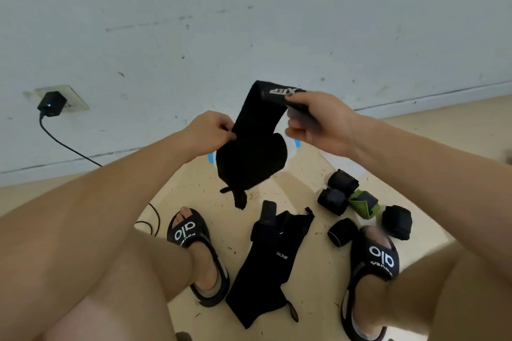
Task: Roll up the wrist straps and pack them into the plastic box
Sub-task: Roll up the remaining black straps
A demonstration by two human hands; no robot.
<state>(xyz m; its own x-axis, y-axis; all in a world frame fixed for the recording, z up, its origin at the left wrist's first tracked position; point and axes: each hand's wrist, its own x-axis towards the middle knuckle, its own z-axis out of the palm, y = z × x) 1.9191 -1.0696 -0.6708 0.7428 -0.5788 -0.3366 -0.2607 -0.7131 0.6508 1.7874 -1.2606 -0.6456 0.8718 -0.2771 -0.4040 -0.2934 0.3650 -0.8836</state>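
A long black wrist strap (253, 144) hangs in the air in front of me, folded over at the top. My right hand (321, 122) grips its upper end, the one with the white lettering. My left hand (212, 129) pinches its left edge lower down. A thumb loop dangles from the bottom. On the floor between my feet lies another unrolled black strap (273, 263). Several rolled straps (343, 194) sit to the right, one of them green (364, 202). A clear plastic box (331, 159) with blue clips lies behind the held strap, mostly hidden.
My feet wear black sandals, left (194, 246) and right (374, 266), on a beige floor. A black charger (52, 104) is plugged into the wall socket at left, and its cable (69, 147) runs down to the floor.
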